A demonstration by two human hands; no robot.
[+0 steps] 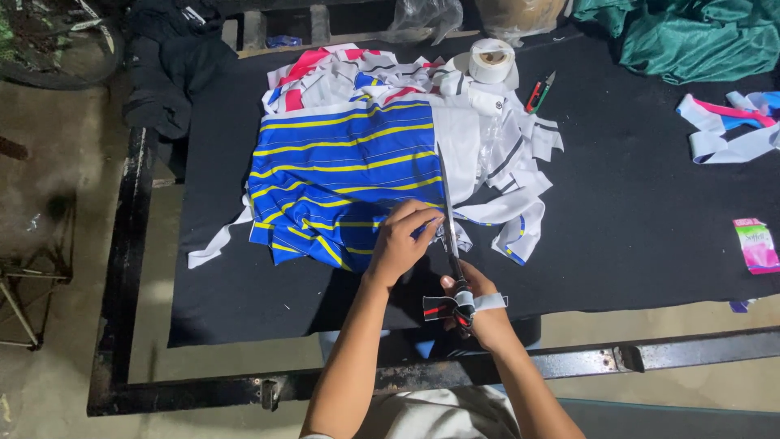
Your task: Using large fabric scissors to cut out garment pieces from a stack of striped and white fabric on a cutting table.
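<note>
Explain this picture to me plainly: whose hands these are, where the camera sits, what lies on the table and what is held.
The single view comes from a camera worn on a person's head, looking down at their own bare hands. The right hand grips long scissors, blades pointing away along the edge of a stack of blue fabric with yellow stripes. The left hand presses on that fabric. White fabric strips, a roll of white tape and a small snipper lie on the black table.
</note>
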